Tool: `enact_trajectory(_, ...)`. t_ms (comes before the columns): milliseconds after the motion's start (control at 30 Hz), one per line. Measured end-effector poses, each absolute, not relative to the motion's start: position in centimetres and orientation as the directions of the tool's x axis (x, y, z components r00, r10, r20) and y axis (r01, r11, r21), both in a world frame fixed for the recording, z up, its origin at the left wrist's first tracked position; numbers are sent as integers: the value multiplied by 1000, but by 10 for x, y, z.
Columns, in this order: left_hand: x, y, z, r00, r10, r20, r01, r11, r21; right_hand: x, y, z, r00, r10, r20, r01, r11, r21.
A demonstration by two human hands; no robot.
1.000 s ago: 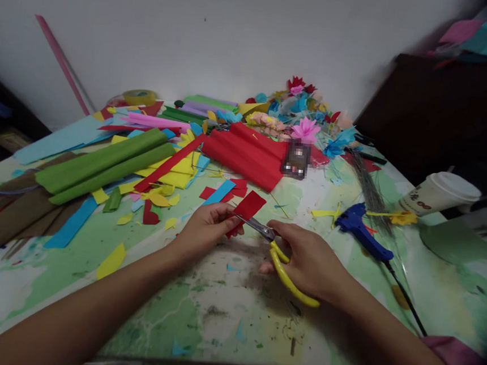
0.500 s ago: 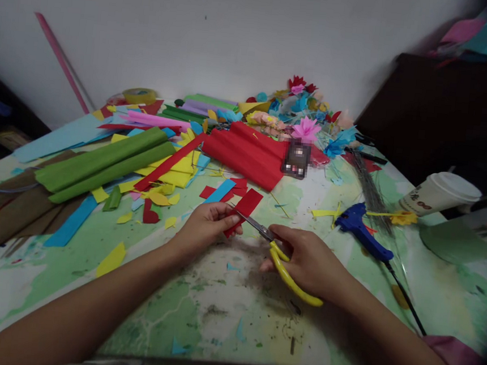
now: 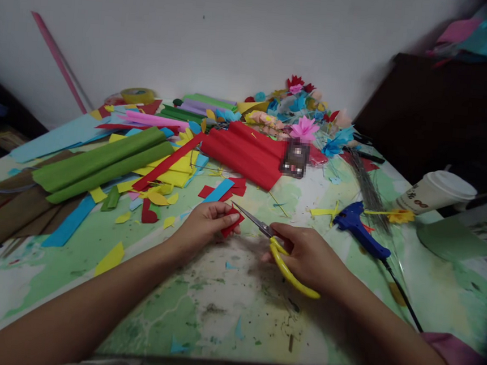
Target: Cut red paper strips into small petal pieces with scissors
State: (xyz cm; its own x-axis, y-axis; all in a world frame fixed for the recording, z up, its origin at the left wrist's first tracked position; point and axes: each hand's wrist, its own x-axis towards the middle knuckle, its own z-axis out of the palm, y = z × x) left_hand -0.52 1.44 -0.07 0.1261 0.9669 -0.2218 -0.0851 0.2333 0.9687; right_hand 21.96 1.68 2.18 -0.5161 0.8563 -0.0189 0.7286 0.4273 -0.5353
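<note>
My left hand (image 3: 205, 224) pinches a small red paper piece (image 3: 230, 225) just above the table. Only a corner of that piece shows past my fingers. My right hand (image 3: 309, 256) grips yellow-handled scissors (image 3: 280, 253). Their steel blades (image 3: 251, 218) point up and left, toward the red piece, with the tips just beside it. Both hands sit at the middle of the green patterned table (image 3: 215, 310).
Red crepe paper (image 3: 246, 154), green rolls (image 3: 100, 164), yellow and blue scraps (image 3: 69, 224) lie behind and to the left. A blue glue gun (image 3: 361, 230) with its cord, thin wires (image 3: 366, 185) and a paper cup (image 3: 434, 193) are at the right. Paper flowers (image 3: 303, 128) are piled at the back.
The long red strip that stuck out past my left hand is gone; only a small red piece remains in my fingers. The scissors have drawn slightly back from the paper.
</note>
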Motion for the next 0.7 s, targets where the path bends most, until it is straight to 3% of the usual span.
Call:
enact_trajectory(300,-5,21,3,-40,961,-272,-416,232,879,220,15,24,-503,861,73,741,473,-476)
enact_trajectory(500,-3,21,11,-33,952,-306,-474,254,843,218,12,22,-563,822,85,756,554,-348)
enact_trajectory(700,-3,22,13,-82,943,-324,-561,225,797,218,9,24,-598,798,74,747,589,-309)
